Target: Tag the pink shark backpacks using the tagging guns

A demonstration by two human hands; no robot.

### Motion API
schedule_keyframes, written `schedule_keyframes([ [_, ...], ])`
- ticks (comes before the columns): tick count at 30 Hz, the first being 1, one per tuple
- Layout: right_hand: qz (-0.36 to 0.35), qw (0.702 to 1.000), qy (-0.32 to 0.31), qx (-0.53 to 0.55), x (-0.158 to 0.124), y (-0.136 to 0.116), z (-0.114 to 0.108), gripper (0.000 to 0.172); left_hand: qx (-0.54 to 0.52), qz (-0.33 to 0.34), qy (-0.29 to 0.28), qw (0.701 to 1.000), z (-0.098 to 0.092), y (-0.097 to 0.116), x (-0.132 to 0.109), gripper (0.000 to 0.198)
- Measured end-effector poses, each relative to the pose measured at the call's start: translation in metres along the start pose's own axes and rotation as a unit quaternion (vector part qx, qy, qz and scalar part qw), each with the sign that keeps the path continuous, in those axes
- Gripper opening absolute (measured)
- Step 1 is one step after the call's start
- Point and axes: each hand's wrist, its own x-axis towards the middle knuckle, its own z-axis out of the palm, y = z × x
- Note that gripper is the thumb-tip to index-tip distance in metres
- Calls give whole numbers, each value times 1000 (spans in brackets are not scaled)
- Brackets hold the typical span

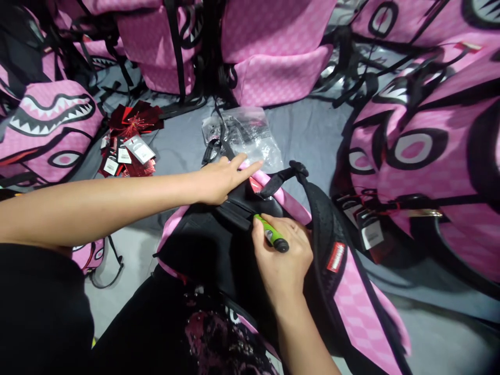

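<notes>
- Landmark: pink backpack (219,250), lying back-panel up in the person's lap, black padded back facing the camera.
- Left hand (219,179) is pressing flat on the backpack's top edge, fingers stretched out and open, index finger pointing along the pink rim; it is gripping nothing, just holding the fabric down.
- Right hand (283,258) is sitting just below the left hand, on the backpack's upper back panel, fingers curled fully closed around a green tool (272,235) with a black tip.
- Tool's front end is touching the black strap anchor near the backpack's top; can't tell what kind of tool it is.
- Black shoulder strap (332,245) with a red label is curving off the backpack's right side.
- Clear plastic bag (244,134) is lying on the grey surface just beyond the backpack's top.
- Pile of red hang tags (128,143) is sitting further out, up and left of the backpack.
- More pink backpacks with shark-mouth print (50,125) are ringing the backpack on the left, far and right sides.
</notes>
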Motion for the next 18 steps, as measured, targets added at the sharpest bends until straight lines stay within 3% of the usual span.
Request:
schedule_keyframes([
  [8,12,999,-41,30,11,-13,31,21,-25,8,-7,1000,1,-2,5,98],
  [18,22,999,-38,8,12,-15,37,20,-81,10,14,997,9,-7,6,93],
])
